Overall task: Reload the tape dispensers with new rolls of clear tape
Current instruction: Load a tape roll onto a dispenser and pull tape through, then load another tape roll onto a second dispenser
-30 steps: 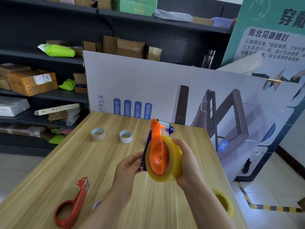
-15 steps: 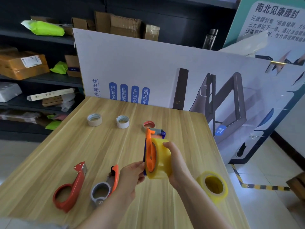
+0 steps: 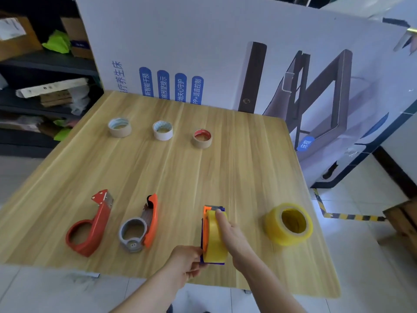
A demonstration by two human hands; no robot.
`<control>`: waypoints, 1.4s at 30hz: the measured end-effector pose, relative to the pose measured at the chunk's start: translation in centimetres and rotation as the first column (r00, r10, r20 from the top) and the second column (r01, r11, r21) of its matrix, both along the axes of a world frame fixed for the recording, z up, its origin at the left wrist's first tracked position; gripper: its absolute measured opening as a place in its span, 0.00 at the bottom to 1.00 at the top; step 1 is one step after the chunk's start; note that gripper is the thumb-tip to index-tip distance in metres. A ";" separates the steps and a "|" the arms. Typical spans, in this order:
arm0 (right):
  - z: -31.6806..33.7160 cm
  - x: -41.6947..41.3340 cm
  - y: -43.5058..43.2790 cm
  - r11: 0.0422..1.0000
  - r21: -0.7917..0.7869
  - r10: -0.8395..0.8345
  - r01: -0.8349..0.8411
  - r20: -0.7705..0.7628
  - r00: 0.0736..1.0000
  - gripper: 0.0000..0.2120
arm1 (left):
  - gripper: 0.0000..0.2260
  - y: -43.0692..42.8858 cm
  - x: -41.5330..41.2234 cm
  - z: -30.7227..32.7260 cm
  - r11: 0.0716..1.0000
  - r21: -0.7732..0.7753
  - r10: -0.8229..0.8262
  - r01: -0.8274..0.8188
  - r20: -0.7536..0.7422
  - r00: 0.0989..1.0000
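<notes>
An orange-and-blue tape dispenser [image 3: 206,224] with a yellowish clear tape roll [image 3: 214,238] mounted on it stands on edge near the front of the wooden table [image 3: 180,172]. My left hand [image 3: 185,263] pinches the dispenser's near end. My right hand [image 3: 232,236] lies over the roll from the right, forefinger stretched along its top. A loose yellowish tape roll [image 3: 288,223] lies to the right. Left of my hands lie a grey-and-orange dispenser [image 3: 140,224] and a red dispenser [image 3: 90,224], both with no roll in them.
Three used-up cardboard cores [image 3: 119,127] [image 3: 163,130] [image 3: 202,138] stand in a row at the back of the table. A large printed board [image 3: 225,53] leans behind the table. Dark shelves with boxes [image 3: 33,64] are at the left. Tiled floor lies to the right.
Both hands have brought the loaded dispenser down from mid-air to the table's front. The view has tilted downward, revealing the two dispensers at left and the loose roll.
</notes>
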State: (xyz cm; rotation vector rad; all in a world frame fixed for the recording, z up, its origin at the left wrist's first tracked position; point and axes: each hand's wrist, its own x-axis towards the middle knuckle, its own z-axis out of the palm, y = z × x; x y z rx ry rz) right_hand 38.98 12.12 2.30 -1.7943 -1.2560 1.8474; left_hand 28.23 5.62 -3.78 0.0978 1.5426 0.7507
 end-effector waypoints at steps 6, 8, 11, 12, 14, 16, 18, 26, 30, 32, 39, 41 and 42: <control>-3.6 0.4 -0.2 0.998 -0.049 -0.030 0.033 0.059 0.998 0.33 | 0.08 -0.3 0.1 -1.9 0.994 -0.085 -0.065 0.068 0.029 0.997; -4.4 0.6 -0.3 0.998 -0.046 -0.026 0.031 0.097 0.995 0.34 | 0.09 -0.4 0.0 -2.4 0.990 -0.101 -0.099 0.103 0.044 0.994; -5.0 0.6 -0.7 1.000 -0.030 -0.002 0.006 0.139 0.990 0.33 | 0.10 -0.4 0.1 -2.7 0.978 -0.103 -0.176 0.180 0.046 0.983; -5.5 0.5 -0.8 1.000 -0.021 0.015 -0.012 0.138 0.990 0.30 | 0.10 -0.2 0.1 -2.7 0.973 -0.097 -0.205 0.207 0.031 0.978; -6.4 0.4 -1.1 0.999 -0.001 0.042 -0.042 0.125 0.991 0.27 | 0.09 0.2 0.2 -2.7 0.953 -0.092 -0.292 0.288 -0.033 0.956; -7.2 0.4 -1.4 0.999 -0.003 0.046 -0.046 0.127 0.991 0.27 | 0.09 0.5 0.0 -2.6 0.913 -0.110 -0.403 0.392 -0.111 0.908; -7.6 0.5 -1.6 0.998 0.007 0.065 -0.066 0.124 0.990 0.27 | 0.09 0.7 -0.5 -2.5 0.832 -0.156 -0.555 0.532 -0.244 0.795; -7.2 0.3 -1.9 0.996 -0.015 0.083 -0.083 0.070 0.994 0.29 | 0.20 1.6 -1.7 -0.3 0.898 0.181 -0.266 0.401 -0.505 0.821; -6.8 0.2 -2.0 0.986 0.076 0.136 -0.148 0.144 0.980 0.29 | 0.21 1.5 -1.6 1.2 0.855 0.214 -0.320 0.472 -0.500 0.805; -6.9 0.2 -1.9 0.970 0.122 0.177 -0.211 0.243 0.954 0.33 | 0.22 1.9 -1.7 1.3 0.829 0.183 -0.374 0.528 -0.520 0.768; -6.3 0.2 -1.4 0.953 0.074 0.248 -0.293 0.365 0.898 0.32 | 0.20 2.9 -2.1 1.8 0.790 0.080 -0.493 0.608 -0.506 0.708; -5.4 0.4 -1.2 0.958 0.032 0.253 -0.284 0.371 0.893 0.36 | 0.18 3.5 -2.5 2.0 0.761 0.014 -0.552 0.649 -0.511 0.659; -4.8 0.7 -1.0 0.959 0.022 0.254 -0.283 0.377 0.891 0.37 | 0.16 4.0 -2.7 2.1 0.736 -0.018 -0.582 0.676 -0.527 0.619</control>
